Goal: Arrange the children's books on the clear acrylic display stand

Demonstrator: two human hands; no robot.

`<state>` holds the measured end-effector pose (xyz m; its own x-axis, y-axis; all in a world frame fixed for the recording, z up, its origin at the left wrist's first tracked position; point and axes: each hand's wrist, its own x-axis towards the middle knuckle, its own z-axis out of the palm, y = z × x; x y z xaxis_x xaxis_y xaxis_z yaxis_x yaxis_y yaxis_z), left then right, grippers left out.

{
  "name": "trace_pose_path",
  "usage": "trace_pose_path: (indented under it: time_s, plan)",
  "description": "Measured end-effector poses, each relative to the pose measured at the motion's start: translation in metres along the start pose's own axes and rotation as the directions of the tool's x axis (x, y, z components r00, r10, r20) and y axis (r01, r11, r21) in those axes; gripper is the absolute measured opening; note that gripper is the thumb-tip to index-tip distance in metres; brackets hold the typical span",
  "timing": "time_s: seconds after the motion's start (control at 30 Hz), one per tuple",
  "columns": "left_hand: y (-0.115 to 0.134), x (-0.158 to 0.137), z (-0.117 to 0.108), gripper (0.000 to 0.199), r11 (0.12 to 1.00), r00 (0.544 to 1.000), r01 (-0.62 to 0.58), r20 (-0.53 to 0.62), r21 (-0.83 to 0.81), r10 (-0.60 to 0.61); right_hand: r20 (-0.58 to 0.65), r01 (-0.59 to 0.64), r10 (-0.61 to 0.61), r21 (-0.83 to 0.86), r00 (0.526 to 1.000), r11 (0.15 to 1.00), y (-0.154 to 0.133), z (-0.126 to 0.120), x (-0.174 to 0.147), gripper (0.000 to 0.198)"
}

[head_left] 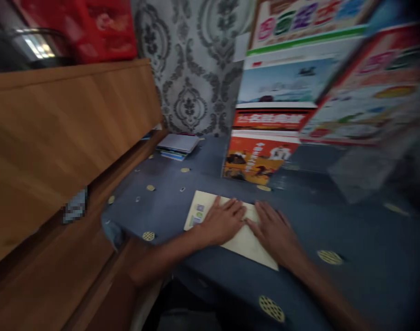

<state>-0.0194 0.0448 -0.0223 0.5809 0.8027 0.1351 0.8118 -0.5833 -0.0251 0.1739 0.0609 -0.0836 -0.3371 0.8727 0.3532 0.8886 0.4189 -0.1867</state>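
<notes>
A cream-coloured sheet or thin booklet [246,246] lies at an angle near the front edge of the table, with small coloured print at its left end. My left hand [225,221] rests flat across its left half, fingers stretched out. On its right part lies my right hand [275,230], also flat, with the thumb reaching toward my left fingertips. Both palms press down on the paper and neither is closed round anything. I cannot tell whether it is one sheet or several pages.
A dark blue patterned tablecloth [161,207] covers the table. Upright picture books [261,156] stand behind the paper, and a small stack of books [178,143] lies at the back left. A wooden cabinet [68,124] borders the left side; patterned wallpaper [189,69] is behind.
</notes>
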Motion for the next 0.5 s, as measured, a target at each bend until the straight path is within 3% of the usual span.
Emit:
trace_pose_path:
  time_s: [0.2, 0.33, 0.5]
  plan:
    - [-0.037, -0.020, -0.001, 0.045, 0.980, 0.984, 0.176, -0.007, 0.095, -0.176, 0.047, 0.037, -0.035, -0.041, 0.998, 0.999, 0.001, -0.001, 0.002, 0.068]
    - [-0.061, -0.034, 0.001, 0.045, 0.957, 0.959, 0.284, -0.007, 0.054, -0.284, 0.082, 0.022, -0.018, -0.043, 0.996, 0.999, 0.002, 0.000, 0.003, 0.075]
    - [-0.072, -0.044, 0.004, 0.045, 0.929, 0.929, 0.368, -0.027, -0.046, -0.370, 0.069, 0.016, -0.011, -0.062, 0.998, 0.998, 0.014, 0.011, 0.006, 0.079]
